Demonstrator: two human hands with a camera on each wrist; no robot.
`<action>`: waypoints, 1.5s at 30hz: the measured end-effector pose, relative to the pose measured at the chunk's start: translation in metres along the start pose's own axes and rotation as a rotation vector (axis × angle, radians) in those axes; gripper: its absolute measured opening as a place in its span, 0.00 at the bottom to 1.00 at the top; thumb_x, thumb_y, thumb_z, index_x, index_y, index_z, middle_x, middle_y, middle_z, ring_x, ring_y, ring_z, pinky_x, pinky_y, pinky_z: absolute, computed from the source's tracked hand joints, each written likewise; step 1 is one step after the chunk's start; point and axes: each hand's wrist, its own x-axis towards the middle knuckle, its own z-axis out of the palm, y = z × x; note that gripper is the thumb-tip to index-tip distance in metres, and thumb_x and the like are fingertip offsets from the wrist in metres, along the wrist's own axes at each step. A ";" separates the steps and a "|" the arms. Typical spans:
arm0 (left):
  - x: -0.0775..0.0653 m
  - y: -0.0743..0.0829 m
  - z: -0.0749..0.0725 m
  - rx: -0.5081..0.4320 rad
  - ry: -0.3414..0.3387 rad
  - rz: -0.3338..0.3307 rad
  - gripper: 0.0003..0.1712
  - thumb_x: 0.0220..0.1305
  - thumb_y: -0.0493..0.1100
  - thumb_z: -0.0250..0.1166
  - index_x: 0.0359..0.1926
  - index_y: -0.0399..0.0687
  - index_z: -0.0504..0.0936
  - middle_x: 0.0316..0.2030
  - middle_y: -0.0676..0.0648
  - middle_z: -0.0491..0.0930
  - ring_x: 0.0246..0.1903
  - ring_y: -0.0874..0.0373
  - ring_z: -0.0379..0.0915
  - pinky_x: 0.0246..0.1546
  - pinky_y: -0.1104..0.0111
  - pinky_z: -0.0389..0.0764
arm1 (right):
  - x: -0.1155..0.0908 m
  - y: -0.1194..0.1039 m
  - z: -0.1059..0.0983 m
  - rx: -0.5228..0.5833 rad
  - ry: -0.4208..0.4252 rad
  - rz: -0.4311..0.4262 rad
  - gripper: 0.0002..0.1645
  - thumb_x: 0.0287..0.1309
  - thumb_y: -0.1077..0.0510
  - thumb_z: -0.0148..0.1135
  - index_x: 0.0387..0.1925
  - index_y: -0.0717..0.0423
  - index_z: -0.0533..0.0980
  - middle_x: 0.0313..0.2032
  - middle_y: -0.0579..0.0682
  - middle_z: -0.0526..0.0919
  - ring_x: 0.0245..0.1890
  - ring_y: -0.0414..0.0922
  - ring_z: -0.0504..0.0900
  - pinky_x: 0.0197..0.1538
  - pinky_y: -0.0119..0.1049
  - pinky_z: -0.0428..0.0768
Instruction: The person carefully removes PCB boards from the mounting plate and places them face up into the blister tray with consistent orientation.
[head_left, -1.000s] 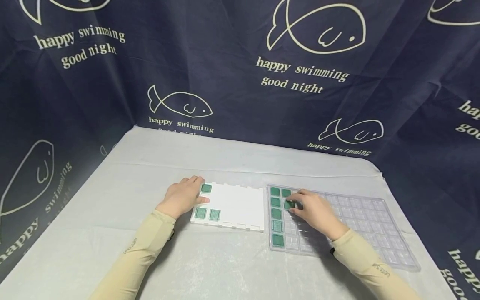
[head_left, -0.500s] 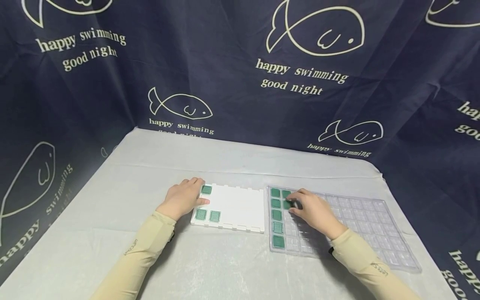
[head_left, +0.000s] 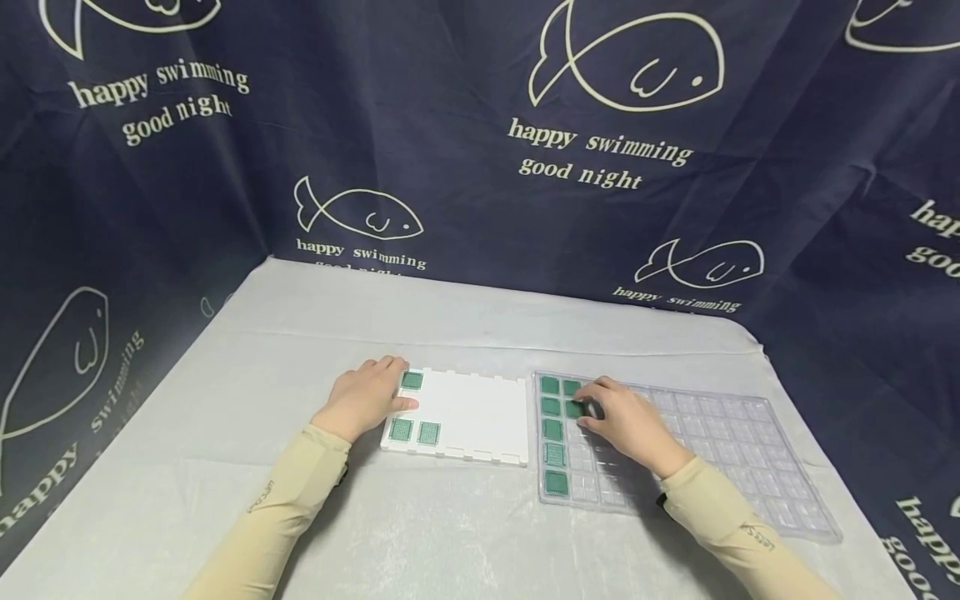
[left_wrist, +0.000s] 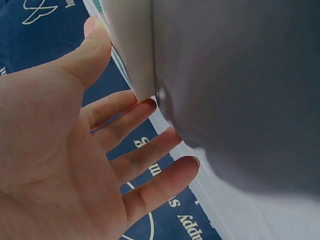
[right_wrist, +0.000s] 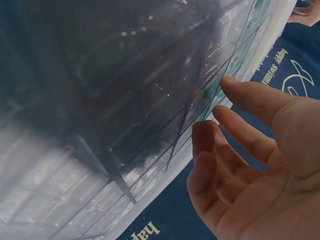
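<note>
My left hand (head_left: pixel 363 393) rests on the left edge of a flat white board (head_left: pixel 472 412) in the head view. Its thumb lies over the top and its fingers reach along the far left corner. Straight, spread fingers (left_wrist: pixel 150 152) meet the board's edge in the left wrist view. Green square chips with fine grids sit on the board, one (head_left: pixel 412 381) at the far corner and two (head_left: pixel 401 430) nearer. My right hand (head_left: pixel 630 421) pinches another green square chip (head_left: pixel 573 409) with thumb and forefinger, low at its pocket in a clear plastic tray (head_left: pixel 720 442). The fingers partly hide this chip.
Several green chips (head_left: pixel 553 430) fill the tray's left column, and one more (head_left: pixel 572 388) heads the second column. Clear pockets cover the tray's right side. A pale cloth (head_left: pixel 315 500) covers the table, and a dark blue printed curtain (head_left: pixel 465 125) hangs behind it.
The right fingers settle slightly lower over the chip in the tray's second column. The left hand and board stay put, and the head view shifts a little.
</note>
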 end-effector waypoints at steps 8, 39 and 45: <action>0.000 0.000 0.000 -0.010 -0.001 -0.002 0.39 0.64 0.60 0.67 0.67 0.42 0.72 0.64 0.41 0.78 0.57 0.41 0.77 0.49 0.48 0.82 | 0.001 -0.001 -0.002 -0.001 -0.014 -0.003 0.18 0.54 0.56 0.76 0.47 0.51 0.84 0.46 0.51 0.85 0.43 0.54 0.87 0.43 0.54 0.86; -0.002 0.000 0.001 -0.023 0.014 0.002 0.39 0.63 0.60 0.68 0.66 0.41 0.72 0.63 0.41 0.78 0.56 0.41 0.77 0.48 0.48 0.82 | 0.023 -0.036 -0.005 0.014 -0.003 -0.040 0.16 0.59 0.54 0.73 0.48 0.52 0.83 0.43 0.48 0.86 0.40 0.48 0.87 0.44 0.48 0.87; -0.001 0.000 0.001 -0.027 0.006 -0.010 0.39 0.63 0.60 0.67 0.65 0.40 0.71 0.63 0.40 0.79 0.56 0.41 0.77 0.49 0.48 0.82 | 0.035 -0.055 -0.005 0.012 0.009 -0.098 0.15 0.61 0.54 0.72 0.48 0.53 0.83 0.42 0.48 0.87 0.38 0.46 0.87 0.40 0.43 0.86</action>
